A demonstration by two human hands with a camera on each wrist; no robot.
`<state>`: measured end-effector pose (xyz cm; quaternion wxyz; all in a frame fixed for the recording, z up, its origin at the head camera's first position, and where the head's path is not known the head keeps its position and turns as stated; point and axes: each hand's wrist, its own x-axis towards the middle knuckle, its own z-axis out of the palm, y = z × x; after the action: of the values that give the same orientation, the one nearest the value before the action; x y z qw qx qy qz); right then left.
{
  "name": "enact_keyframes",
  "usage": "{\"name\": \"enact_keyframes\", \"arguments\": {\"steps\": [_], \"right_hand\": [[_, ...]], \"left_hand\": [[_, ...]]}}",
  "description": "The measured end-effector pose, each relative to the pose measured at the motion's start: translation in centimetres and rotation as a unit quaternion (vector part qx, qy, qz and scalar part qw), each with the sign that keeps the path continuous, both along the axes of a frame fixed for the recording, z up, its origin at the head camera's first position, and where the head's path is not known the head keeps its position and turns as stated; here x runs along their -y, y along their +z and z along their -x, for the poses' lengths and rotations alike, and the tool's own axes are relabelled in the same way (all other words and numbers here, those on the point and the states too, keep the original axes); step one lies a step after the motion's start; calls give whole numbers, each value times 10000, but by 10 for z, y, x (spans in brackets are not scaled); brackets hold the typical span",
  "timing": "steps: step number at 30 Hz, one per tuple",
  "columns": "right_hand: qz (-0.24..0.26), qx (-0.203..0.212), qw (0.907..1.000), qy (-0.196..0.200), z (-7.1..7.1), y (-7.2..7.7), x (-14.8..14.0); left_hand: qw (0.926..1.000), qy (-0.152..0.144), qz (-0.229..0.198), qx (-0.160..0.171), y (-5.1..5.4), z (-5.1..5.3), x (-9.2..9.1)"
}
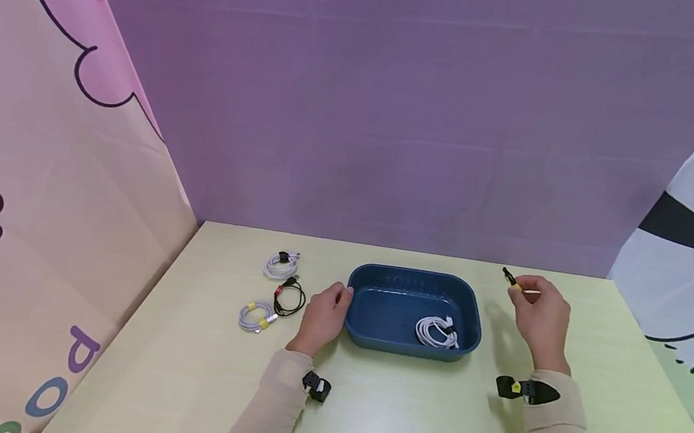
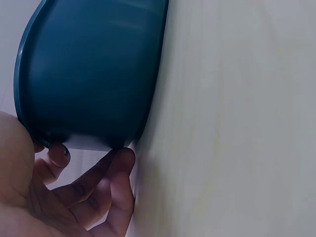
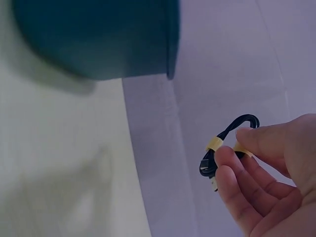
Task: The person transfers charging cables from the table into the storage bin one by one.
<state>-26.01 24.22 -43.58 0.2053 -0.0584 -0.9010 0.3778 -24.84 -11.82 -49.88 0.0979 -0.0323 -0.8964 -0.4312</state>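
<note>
My left hand [image 1: 324, 319] grips the left end of a blue plastic basin [image 1: 410, 349], its fingertips touching the outside of the end wall [image 2: 94, 89]. Thumb contact at the rim is partly hidden. Right of the basin and above the table, my right hand [image 1: 542, 317] pinches a small coiled black cable [image 3: 237, 122] between thumb and fingers. Yellow ties [image 3: 214, 144] wrap this cable, and a metal plug hangs at its lower end. Inside the basin, toward its front right, lies a coiled white cable [image 1: 430, 332] with a black tie.
Left of the basin lie a white coiled cable [image 1: 273, 267] with a black tie, a black coiled cable [image 1: 302, 303], and a pale grey coiled cable [image 1: 242, 317] with yellow ties. A purple cloth [image 1: 356, 139] hangs behind the table [image 1: 401, 415]; printed cloths stand at both sides.
</note>
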Motion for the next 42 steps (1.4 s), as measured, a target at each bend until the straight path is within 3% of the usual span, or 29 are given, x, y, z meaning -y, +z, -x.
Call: {"name": "enact_keyframes", "arguments": {"steps": [26, 42], "right_hand": [[121, 20, 9976, 686, -8, 29, 23], [-118, -74, 9942, 1067, -6, 16, 41]], "left_hand": [[10000, 24, 35, 2, 1, -1, -4], [10000, 46, 47, 56, 1, -1, 0]]}}
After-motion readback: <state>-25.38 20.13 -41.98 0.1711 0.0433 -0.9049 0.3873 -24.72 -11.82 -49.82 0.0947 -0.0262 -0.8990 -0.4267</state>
